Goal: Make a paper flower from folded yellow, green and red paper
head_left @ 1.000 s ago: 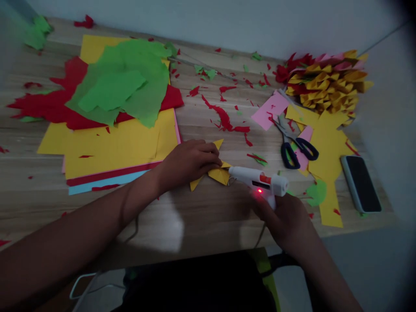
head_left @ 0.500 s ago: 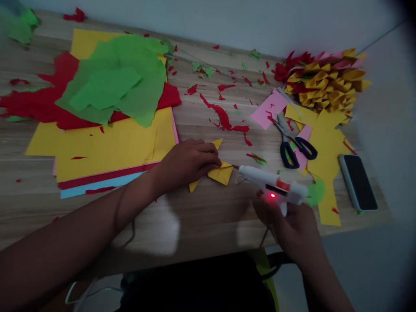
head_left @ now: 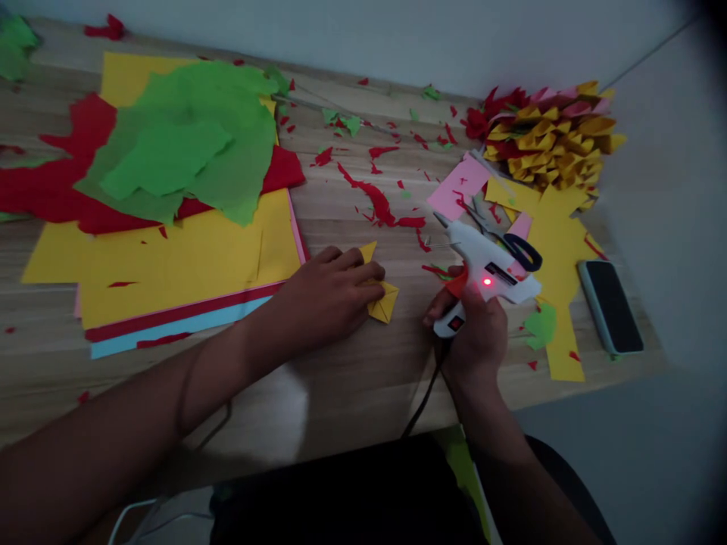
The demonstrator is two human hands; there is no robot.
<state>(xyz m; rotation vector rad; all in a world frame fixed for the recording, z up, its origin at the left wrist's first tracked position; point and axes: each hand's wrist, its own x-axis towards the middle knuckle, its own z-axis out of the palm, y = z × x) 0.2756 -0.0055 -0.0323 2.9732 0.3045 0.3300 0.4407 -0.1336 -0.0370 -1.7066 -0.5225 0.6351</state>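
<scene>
My left hand is on the tabletop with its fingers bent over a small folded yellow paper piece. Pointed corners of the paper stick out above and to the right of the fingers; the rest is hidden under them. My right hand is wrapped round the handle of a white hot glue gun with a glowing red light and an orange trigger. The gun's nozzle points up and to the left, apart from the folded paper. Its body partly covers a pair of scissors with dark blue handles.
Stacked coloured sheets lie on the left under green crepe paper and red crepe paper. A folded-paper cluster stands at the back right. Nearby are a yellow cut-out sheet and a phone. Red scraps litter the middle.
The glue gun has swung away from the folded paper, and its nozzle now tilts upward. My left hand remains on the paper, with its fingers shifted. The whole view has moved slightly.
</scene>
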